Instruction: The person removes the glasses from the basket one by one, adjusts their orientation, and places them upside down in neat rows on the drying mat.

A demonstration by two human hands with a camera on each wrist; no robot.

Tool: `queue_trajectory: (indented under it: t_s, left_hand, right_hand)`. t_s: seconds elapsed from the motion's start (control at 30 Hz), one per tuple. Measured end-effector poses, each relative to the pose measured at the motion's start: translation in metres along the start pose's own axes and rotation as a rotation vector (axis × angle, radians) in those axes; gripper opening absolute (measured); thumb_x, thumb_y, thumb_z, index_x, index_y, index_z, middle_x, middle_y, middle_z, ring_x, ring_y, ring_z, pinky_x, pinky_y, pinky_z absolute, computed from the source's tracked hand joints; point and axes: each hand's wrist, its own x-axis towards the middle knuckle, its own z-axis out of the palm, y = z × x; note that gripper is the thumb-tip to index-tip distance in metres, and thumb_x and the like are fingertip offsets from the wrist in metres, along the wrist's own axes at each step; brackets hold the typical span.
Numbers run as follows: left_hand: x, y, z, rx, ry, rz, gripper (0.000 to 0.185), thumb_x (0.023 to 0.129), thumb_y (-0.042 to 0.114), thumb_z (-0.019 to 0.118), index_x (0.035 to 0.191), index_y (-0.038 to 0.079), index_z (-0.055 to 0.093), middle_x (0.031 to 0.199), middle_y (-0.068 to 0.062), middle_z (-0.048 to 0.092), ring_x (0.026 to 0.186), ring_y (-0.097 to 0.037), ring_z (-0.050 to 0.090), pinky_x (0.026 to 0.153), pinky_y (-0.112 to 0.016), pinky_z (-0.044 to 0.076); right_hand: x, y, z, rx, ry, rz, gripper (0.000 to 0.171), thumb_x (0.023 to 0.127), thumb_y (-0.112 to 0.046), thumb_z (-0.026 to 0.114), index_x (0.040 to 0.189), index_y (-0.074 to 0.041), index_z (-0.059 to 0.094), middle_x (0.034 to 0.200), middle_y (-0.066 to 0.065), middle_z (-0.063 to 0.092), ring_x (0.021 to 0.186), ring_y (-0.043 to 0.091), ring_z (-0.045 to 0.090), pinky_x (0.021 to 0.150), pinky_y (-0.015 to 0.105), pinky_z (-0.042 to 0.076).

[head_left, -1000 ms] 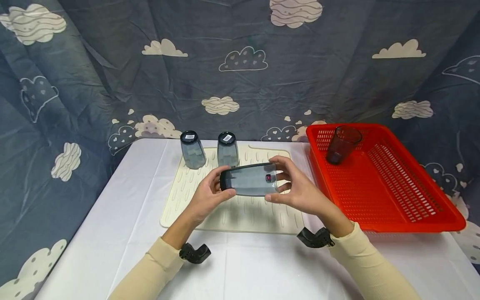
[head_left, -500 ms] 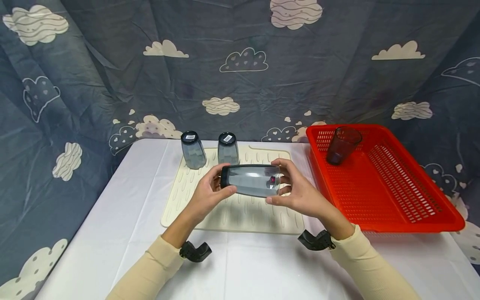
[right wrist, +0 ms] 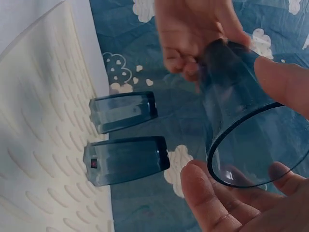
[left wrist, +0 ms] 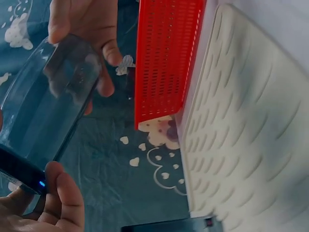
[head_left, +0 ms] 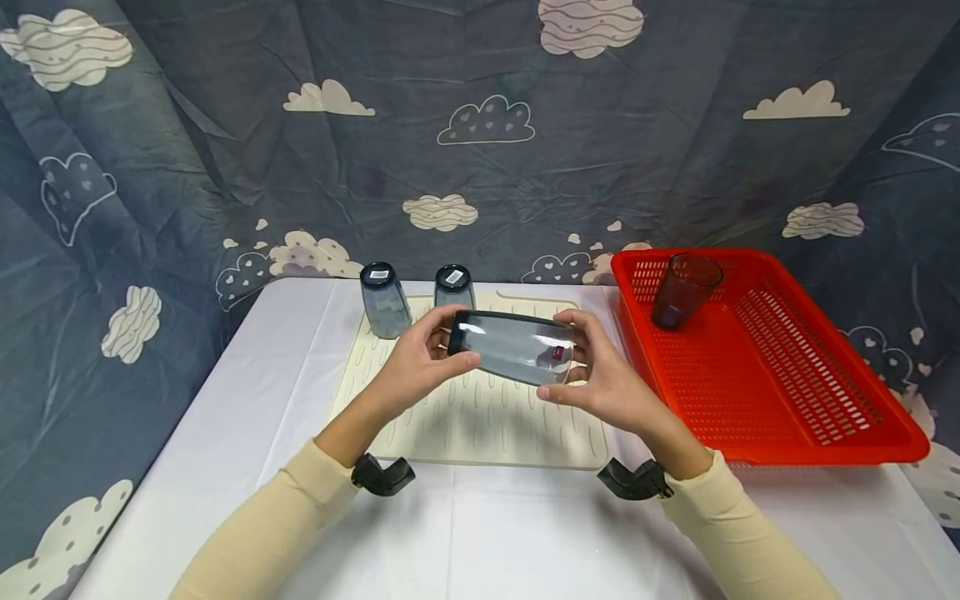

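Observation:
A smoky blue-grey drinking glass point(head_left: 513, 346) lies sideways in the air above the cream drying mat point(head_left: 495, 433), its dark base to the left and its rim to the right. My left hand point(head_left: 423, 358) grips the base end, thumb in front and fingers behind. At the rim end my right hand point(head_left: 603, 371) holds the glass between thumb and fingers. The right wrist view looks into its open mouth point(right wrist: 260, 145). Two similar glasses stand upside down at the mat's back left, the outer glass point(head_left: 386, 300) and the inner glass point(head_left: 454, 287), with labels on their bases.
To the right sits a red perforated plastic basket point(head_left: 810, 450) with one more glass point(head_left: 684, 292) leaning in its back left corner. A white cloth point(head_left: 225, 467) covers the table. Behind hangs a dark curtain point(head_left: 480, 67) with cloud prints.
Both hands have shifted the held glass slightly right and up. Its base end has risen, so the glass now slopes down toward its rim. The other glasses and the basket stay put.

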Motion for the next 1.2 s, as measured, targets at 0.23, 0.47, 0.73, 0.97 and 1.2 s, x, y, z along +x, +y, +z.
queue_trajectory:
  t_s: [0.23,0.47,0.73,0.97,1.2]
  left_hand:
    - [0.014,0.020,-0.010,0.166,-0.065,-0.012,0.064,0.089,0.020,0.074,0.145,0.008,0.044,0.113,-0.014,0.064,0.090,-0.020,0.060,0.079,-0.030,0.053]
    - [0.030,0.038,-0.014,0.234,-0.102,0.028,0.061,0.086,0.022,0.077,0.139,0.010,0.049,0.118,-0.010,0.065,0.109,-0.021,0.065,0.092,-0.035,0.057]
    - [0.049,0.061,-0.012,0.324,-0.137,0.045,0.060,0.085,0.029,0.077,0.137,0.015,0.051,0.111,-0.009,0.066,0.090,-0.021,0.063,0.071,-0.033,0.057]
    - [0.067,0.083,-0.007,0.459,-0.156,0.112,0.058,0.085,0.035,0.076,0.136,0.017,0.054,0.110,-0.003,0.067,0.089,-0.016,0.064,0.078,-0.030,0.054]
    - [0.083,0.099,-0.002,0.600,-0.136,0.184,0.060,0.084,0.037,0.076,0.136,0.016,0.055,0.112,0.000,0.067,0.092,-0.013,0.062,0.083,-0.029,0.052]
  right_hand:
    - [0.001,0.002,-0.002,0.043,0.007,0.041,0.086,0.080,-0.002,0.078,0.144,-0.007,0.021,0.138,0.023,0.046,0.108,0.035,0.060,0.082,0.022,0.058]
    - [0.003,0.002,-0.002,0.064,0.037,0.050,0.085,0.080,0.000,0.077,0.142,-0.008,0.019,0.137,0.022,0.046,0.113,0.037,0.059,0.082,0.023,0.059]
    - [0.008,0.003,-0.005,0.027,0.059,0.081,0.086,0.083,-0.004,0.076,0.143,-0.008,0.015,0.142,0.023,0.044,0.121,0.041,0.055,0.091,0.034,0.056]
    - [0.010,0.002,-0.009,0.047,0.090,0.147,0.088,0.085,-0.005,0.073,0.147,-0.008,0.011,0.146,0.024,0.042,0.125,0.044,0.051,0.104,0.056,0.048]
    - [0.007,0.004,-0.009,0.086,0.115,0.209,0.091,0.089,-0.006,0.068,0.153,-0.011,0.004,0.151,0.025,0.034,0.124,0.044,0.055,0.098,0.040,0.055]
